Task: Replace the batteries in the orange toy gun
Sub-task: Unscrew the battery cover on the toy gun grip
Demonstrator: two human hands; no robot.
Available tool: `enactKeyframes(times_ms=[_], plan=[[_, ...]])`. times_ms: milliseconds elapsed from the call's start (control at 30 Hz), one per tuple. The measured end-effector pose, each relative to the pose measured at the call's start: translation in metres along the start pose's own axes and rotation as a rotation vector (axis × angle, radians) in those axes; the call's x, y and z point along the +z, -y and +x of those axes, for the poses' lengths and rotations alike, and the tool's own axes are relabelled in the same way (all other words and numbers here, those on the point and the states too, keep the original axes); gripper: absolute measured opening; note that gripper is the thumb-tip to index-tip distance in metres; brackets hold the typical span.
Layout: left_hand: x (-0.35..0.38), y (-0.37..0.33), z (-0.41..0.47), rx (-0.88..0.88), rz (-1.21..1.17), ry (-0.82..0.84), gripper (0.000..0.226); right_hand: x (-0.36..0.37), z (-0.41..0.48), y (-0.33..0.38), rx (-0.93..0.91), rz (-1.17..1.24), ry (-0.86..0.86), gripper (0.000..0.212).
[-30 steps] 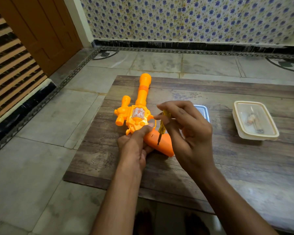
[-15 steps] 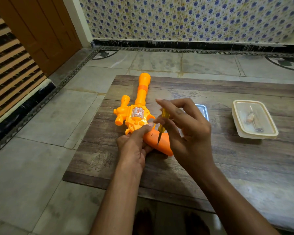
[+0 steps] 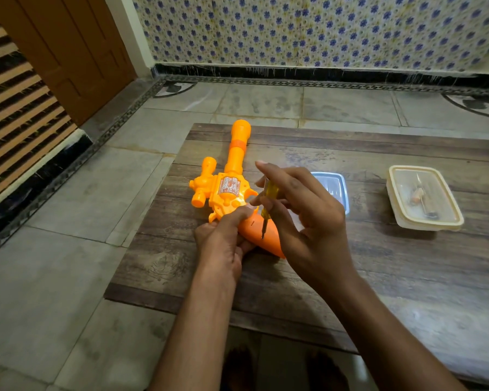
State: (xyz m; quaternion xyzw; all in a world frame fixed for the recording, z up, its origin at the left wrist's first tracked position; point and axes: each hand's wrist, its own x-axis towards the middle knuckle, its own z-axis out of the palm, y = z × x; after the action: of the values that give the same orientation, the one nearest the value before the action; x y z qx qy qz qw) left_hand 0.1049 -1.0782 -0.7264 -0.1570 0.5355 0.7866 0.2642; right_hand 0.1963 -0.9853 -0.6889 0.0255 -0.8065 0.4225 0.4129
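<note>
Orange toy gun (image 3: 229, 190), one screwdriver (image 3: 266, 206)

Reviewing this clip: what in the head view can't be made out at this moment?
- Screw under the screwdriver tip on the toy gun grip: too small to see.
- Metal tray: mostly hidden behind the right hand; contents unknown.
- Plastic container: items inside blurred by its cloudy lid.
- Gun's trigger area: covered by the left hand.

Wooden table (image 3: 407, 277), lidded cream plastic container (image 3: 425, 197) near a small clear tray (image 3: 335, 187), brown door (image 3: 68, 52)
</note>
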Motion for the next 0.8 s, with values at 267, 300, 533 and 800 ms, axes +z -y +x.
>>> enactKeyframes(times_ms=[267,300,533,800], plan=[[0.003,-0.004,-0.007,0.002,-0.034,0.038,0.019,-0.002,-0.001,-0.001,0.030,-0.014,-0.055,0.045],[0.003,-0.004,-0.008,0.000,-0.033,0.036,0.020,-0.002,-0.001,-0.001,0.030,-0.016,-0.065,0.045],[0.003,-0.004,-0.005,-0.023,-0.031,0.004,0.030,-0.002,-0.003,-0.007,0.063,0.021,-0.116,0.041],[0.002,-0.008,-0.007,-0.043,-0.024,-0.016,0.020,0.000,-0.003,-0.012,0.088,0.019,-0.224,0.029]])
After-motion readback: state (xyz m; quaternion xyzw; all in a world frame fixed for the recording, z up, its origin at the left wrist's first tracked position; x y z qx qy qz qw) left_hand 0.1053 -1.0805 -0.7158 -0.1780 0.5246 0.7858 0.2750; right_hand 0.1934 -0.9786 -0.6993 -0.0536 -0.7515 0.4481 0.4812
